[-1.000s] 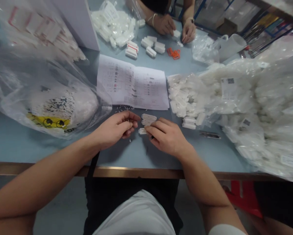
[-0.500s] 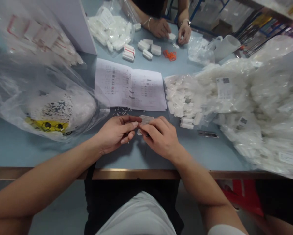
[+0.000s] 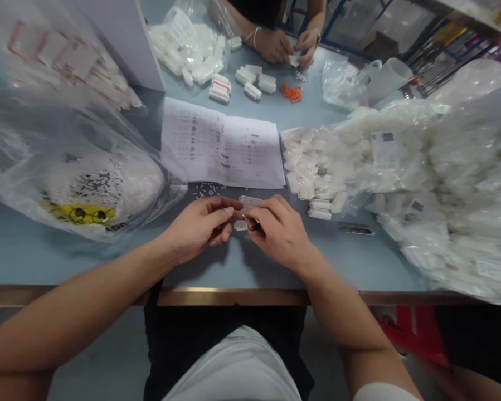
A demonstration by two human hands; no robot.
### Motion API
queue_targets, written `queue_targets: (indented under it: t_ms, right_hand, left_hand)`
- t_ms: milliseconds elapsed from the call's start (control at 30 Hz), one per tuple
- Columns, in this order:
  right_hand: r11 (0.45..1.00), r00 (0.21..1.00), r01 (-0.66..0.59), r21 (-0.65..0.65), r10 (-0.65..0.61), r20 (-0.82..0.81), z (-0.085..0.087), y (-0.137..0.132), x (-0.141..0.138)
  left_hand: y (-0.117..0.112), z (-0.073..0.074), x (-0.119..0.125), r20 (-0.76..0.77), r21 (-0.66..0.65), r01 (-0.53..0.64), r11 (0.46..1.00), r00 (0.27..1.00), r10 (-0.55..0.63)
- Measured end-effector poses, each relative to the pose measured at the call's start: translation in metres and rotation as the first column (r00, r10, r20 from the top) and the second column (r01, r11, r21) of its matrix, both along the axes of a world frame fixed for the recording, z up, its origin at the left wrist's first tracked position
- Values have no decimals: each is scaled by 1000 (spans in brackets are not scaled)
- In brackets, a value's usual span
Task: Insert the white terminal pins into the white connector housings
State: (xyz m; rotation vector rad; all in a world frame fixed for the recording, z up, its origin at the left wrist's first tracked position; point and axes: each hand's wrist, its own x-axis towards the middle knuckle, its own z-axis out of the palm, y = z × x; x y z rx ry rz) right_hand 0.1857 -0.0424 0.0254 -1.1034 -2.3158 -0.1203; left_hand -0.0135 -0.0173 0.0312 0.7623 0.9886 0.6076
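My left hand (image 3: 199, 229) is curled at the table's middle, with its thumb and fingertips pinched close together. Whether they hold anything is too small to tell. My right hand (image 3: 280, 234) grips a small black-tipped tool (image 3: 255, 226) just next to the white plastic tags (image 3: 250, 201). One more tag (image 3: 241, 225) lies below, between my hands, and my fingers partly hide the tags. Tiny white pieces (image 3: 208, 190) are scattered above my left hand, beside the lower edge of a printed sheet (image 3: 220, 145).
A co-worker's hands (image 3: 284, 47) work a white piece across the blue table (image 3: 33, 245). Bulging plastic bags of white parts (image 3: 421, 178) fill the right side, another bag (image 3: 74, 167) the left. Orange clips (image 3: 291, 93), a white mug (image 3: 388, 78) and metal tweezers (image 3: 356, 229) lie about.
My right hand has shifted left over the tags and covers more of them. The co-worker's hands have drawn closer together around the white piece.
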Motion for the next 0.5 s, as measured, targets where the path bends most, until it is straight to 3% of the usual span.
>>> queue_targets:
  t_ms: [267, 500]
  right_hand:
    - [980, 963, -105, -169, 142, 229, 6, 2, 15]
    - [976, 939, -124, -178, 173, 298, 5, 1, 12]
  left_hand:
    - [7, -3, -4, -73, 99, 6, 995, 997, 1]
    - [7, -3, -4, -87, 131, 65, 989, 995, -54]
